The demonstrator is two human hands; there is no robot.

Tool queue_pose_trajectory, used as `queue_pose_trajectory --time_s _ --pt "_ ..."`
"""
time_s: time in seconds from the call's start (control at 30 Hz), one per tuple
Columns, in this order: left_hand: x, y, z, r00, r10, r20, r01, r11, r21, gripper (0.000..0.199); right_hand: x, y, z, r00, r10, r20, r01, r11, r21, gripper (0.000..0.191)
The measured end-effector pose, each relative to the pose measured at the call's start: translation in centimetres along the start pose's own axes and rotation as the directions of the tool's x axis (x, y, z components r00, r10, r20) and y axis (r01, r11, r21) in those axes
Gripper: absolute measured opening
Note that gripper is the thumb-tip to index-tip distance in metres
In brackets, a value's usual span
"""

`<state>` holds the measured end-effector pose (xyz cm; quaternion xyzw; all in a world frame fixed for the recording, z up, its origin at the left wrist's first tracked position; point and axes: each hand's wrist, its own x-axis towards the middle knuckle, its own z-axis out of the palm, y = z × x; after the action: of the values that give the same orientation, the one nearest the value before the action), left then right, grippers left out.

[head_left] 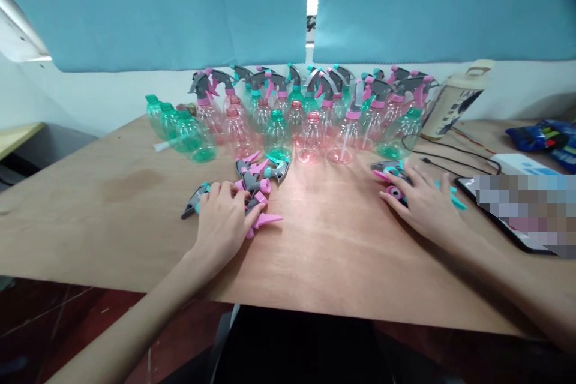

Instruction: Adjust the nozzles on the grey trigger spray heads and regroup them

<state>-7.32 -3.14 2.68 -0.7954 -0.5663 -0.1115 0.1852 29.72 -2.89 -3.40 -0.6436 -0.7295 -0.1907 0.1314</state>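
Note:
My left hand [222, 216] rests with curved, slightly parted fingers on a pile of loose spray heads [252, 181], grey with pink or teal parts. To the right, my right hand [423, 198] lies with spread fingers over another small group of spray heads [395, 192], partly hidden beneath it. Neither hand is visibly closed around one. Behind both piles stand several clear bottles, among them an uncapped green one [278, 139] and an uncapped pink one [310, 141]. Many bottles at the back carry spray heads, such as a pink-collared one [351, 126].
Green bottles [186, 132] stand at the left of the wooden table [112, 222]. At the right are a beige bottle [456, 102], black cables [445, 158], a blue package [546, 138], a white box [522, 163] and a black-edged tablet-like object [495, 216].

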Motion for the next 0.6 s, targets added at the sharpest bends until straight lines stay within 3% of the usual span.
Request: queue_pose_trajectory --time_s 0.17,0.27,0.43,0.6 --pt "0.9 0.9 -0.6 0.995 0.067 0.079 -0.068 0.998 0.011 0.032 0.8 0.4 0.4 0.994 -0.040 0.101 0.038 0.999 0.027 0.053" --pt "1.3 1.2 -0.6 0.989 0.101 0.113 -0.096 0.994 -0.043 0.031 1.4 0.4 0.4 0.996 -0.042 0.082 0.041 0.999 0.019 0.056" --pt "2.2 1.3 -0.1 0.979 0.137 0.149 -0.106 0.974 -0.200 0.024 3.2 -0.6 0.8 0.999 -0.043 -0.018 0.043 0.999 0.029 0.072" --pt "1.8 1.1 0.3 0.980 0.147 0.137 -0.071 0.892 -0.445 0.020 3.6 -0.5 2.0 0.992 -0.073 0.100 0.071 0.997 0.026 0.071"
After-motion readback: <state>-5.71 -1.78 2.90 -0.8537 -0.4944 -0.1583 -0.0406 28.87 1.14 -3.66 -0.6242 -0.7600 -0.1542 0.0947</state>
